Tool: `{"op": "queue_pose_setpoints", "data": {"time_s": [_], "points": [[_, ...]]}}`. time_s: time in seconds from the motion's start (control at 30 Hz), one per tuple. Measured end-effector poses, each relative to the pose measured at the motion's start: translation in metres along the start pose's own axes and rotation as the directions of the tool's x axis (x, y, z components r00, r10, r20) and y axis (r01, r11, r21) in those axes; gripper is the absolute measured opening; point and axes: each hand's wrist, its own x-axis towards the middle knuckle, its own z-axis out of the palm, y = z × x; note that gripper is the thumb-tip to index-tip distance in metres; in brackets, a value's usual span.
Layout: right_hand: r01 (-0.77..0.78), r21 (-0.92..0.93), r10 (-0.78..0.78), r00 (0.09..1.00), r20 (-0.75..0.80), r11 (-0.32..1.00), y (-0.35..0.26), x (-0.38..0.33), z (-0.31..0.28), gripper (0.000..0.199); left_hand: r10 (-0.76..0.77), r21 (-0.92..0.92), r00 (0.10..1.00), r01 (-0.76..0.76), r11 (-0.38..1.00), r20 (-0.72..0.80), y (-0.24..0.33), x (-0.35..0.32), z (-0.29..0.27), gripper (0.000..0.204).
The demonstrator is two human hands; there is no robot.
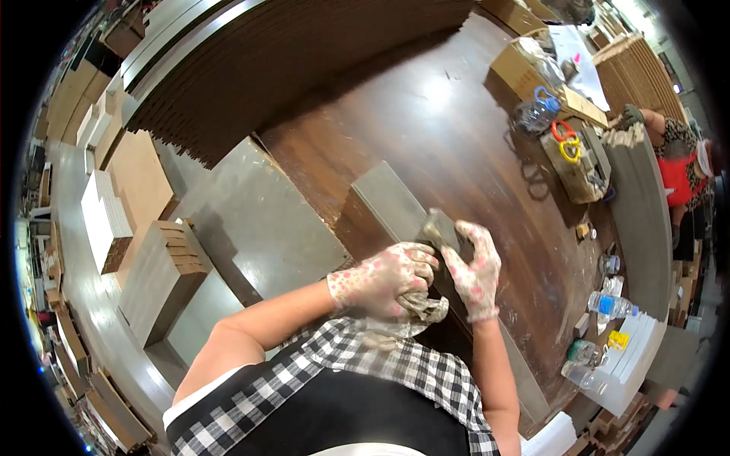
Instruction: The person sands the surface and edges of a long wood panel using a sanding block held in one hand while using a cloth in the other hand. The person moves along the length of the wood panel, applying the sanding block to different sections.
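I see my hands in pale gloves, left hand [388, 277] and right hand [477, 270] dotted with pink; the strip [395, 209] under them is grey; the table [456, 137] is dark glossy brown; my apron [395, 365] is black-and-white check.

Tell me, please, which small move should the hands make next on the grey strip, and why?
Probably slide the right hand further up the grey strip. Both gloved hands sit at its near part, the left hand holding a crumpled cloth, and the far part lies untouched.
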Motion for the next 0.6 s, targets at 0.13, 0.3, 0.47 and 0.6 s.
{"op": "queue_pose_setpoints", "data": {"time_s": [0.13, 0.3, 0.47, 0.6], "points": [[0.203, -0.055, -0.196, 0.974, 0.109, 0.978, -0.016, 0.090, 0.049, 0.039, -0.051, -0.074, 0.996, 0.056, 0.996, 0.077, -0.005, -0.005, -0.002, 0.030], [0.204, -0.143, -0.171, 0.962, 0.210, 0.969, -0.046, 0.163, 0.057, 0.032, 0.073, -0.093, 0.997, -0.074, 0.993, -0.017, -0.028, -0.011, 0.014, 0.035], [0.080, 0.012, -0.080, 0.941, 0.328, 0.997, -0.046, 0.146, 0.056, 0.032, 0.099, -0.141, 0.993, -0.106, 0.984, -0.061, -0.027, -0.008, 0.009, 0.030], [0.109, -0.094, -0.089, 0.977, 0.194, 0.990, -0.043, 0.159, 0.066, 0.035, 0.075, -0.147, 0.997, -0.071, 0.987, 0.024, -0.025, -0.005, 0.002, 0.031]]}}
